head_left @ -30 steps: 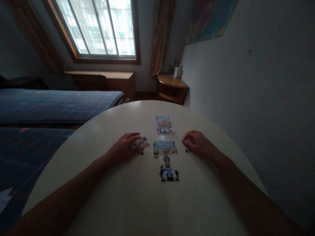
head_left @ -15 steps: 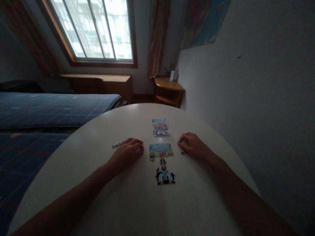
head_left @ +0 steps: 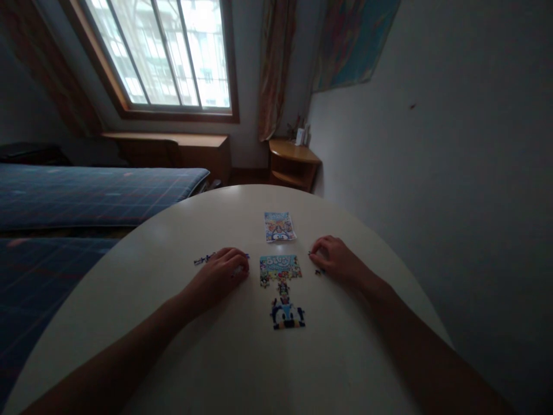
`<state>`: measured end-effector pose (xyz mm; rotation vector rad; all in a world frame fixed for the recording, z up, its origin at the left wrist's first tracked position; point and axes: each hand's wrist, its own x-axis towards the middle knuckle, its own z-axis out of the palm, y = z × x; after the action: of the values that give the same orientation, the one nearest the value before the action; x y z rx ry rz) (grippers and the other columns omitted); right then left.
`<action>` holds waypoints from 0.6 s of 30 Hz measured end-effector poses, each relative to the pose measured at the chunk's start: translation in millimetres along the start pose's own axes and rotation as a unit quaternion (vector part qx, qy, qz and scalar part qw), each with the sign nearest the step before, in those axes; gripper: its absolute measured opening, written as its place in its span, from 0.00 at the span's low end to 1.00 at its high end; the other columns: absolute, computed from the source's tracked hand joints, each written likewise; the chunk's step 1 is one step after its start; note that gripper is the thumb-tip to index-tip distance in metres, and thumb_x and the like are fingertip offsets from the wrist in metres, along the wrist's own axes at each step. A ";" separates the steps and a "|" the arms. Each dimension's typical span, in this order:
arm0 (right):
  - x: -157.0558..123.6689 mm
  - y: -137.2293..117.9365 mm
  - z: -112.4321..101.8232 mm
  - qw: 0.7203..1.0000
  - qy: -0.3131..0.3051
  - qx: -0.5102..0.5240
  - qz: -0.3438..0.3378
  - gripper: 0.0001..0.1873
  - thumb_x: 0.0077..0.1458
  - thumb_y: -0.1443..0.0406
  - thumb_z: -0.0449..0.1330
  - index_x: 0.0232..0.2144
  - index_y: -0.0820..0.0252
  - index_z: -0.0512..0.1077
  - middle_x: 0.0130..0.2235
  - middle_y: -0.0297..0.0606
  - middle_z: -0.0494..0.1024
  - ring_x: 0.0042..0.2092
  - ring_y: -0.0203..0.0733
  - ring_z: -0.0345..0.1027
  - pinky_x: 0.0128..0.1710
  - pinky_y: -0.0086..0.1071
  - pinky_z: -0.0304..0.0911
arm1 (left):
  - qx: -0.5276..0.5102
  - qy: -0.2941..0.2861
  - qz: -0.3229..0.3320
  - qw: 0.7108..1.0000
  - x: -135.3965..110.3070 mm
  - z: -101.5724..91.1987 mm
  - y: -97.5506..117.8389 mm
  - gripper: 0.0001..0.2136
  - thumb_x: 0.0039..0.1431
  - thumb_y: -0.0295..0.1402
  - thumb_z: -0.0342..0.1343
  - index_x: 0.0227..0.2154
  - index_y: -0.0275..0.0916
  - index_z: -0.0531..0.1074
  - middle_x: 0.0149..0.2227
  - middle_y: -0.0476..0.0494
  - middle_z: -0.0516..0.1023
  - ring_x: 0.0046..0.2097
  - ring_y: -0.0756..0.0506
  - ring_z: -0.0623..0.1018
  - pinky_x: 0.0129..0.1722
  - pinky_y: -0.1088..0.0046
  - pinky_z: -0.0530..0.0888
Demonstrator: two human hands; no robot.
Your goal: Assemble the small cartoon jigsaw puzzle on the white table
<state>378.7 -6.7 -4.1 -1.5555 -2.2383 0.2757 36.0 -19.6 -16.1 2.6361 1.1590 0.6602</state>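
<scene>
A partly joined jigsaw (head_left: 280, 268) lies in the middle of the round white table (head_left: 242, 346), with a blue and white joined section (head_left: 287, 316) just below it. My left hand (head_left: 220, 274) rests with fingers curled over loose puzzle pieces (head_left: 203, 259) left of the jigsaw. My right hand (head_left: 334, 260) lies curled on the table to the right of it, fingertips on small loose pieces (head_left: 318, 271). A printed picture card (head_left: 279, 226) sits beyond the jigsaw.
A bed with a blue checked cover (head_left: 86, 193) runs along the left of the table. A wooden corner shelf (head_left: 294, 161) and a low cabinet (head_left: 173, 150) stand under the window. A grey wall is close on the right.
My left hand has curled and drawn over the loose pieces, covering most of them; a few now show to its left. The right hand has barely shifted. The camera view drifted slightly.
</scene>
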 end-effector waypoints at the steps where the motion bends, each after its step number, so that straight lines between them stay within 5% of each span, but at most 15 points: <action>1: 0.0 0.2 0.1 1.000 0.001 0.001 -0.003 0.05 0.56 0.64 0.61 0.34 0.59 0.75 0.42 0.45 0.76 0.46 0.49 0.69 0.51 0.44 0.60 | 0.001 0.003 0.004 1.000 -0.4 0.0 0.0 0.02 0.62 0.27 0.56 0.36 0.41 0.72 0.45 0.44 0.78 0.51 0.41 0.73 0.51 0.59 0.71; 9: -1.2 1.7 1.1 1.000 0.007 0.001 0.002 0.04 0.55 0.64 0.61 0.33 0.59 0.74 0.41 0.44 0.76 0.46 0.49 0.68 0.51 0.45 0.61 | -0.020 0.046 -0.003 0.999 -3.2 -0.3 0.5 0.07 0.62 0.29 0.56 0.40 0.43 0.78 0.42 0.43 0.82 0.46 0.41 0.79 0.46 0.61 0.74; 13: -0.6 -1.4 1.8 1.000 0.019 0.002 -0.003 0.04 0.56 0.64 0.61 0.34 0.59 0.74 0.41 0.44 0.76 0.45 0.48 0.68 0.49 0.44 0.62 | -0.134 0.062 -0.113 0.983 -3.8 -3.8 17.4 0.07 0.60 0.34 0.58 0.36 0.43 0.80 0.37 0.44 0.83 0.37 0.44 0.82 0.39 0.67 0.77; 18: -5.9 -35.1 1.7 0.996 0.056 0.033 -0.058 0.02 0.58 0.65 0.61 0.35 0.57 0.73 0.40 0.41 0.78 0.44 0.47 0.69 0.47 0.43 0.62 | -0.301 0.062 -0.219 0.926 -2.0 -4.1 43.0 0.10 0.59 0.40 0.57 0.35 0.39 0.77 0.33 0.43 0.84 0.36 0.43 0.84 0.38 0.69 0.78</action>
<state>349.9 -24.7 6.5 -1.3677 -2.2005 0.2215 61.0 -50.2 1.4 1.7777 1.2647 0.9145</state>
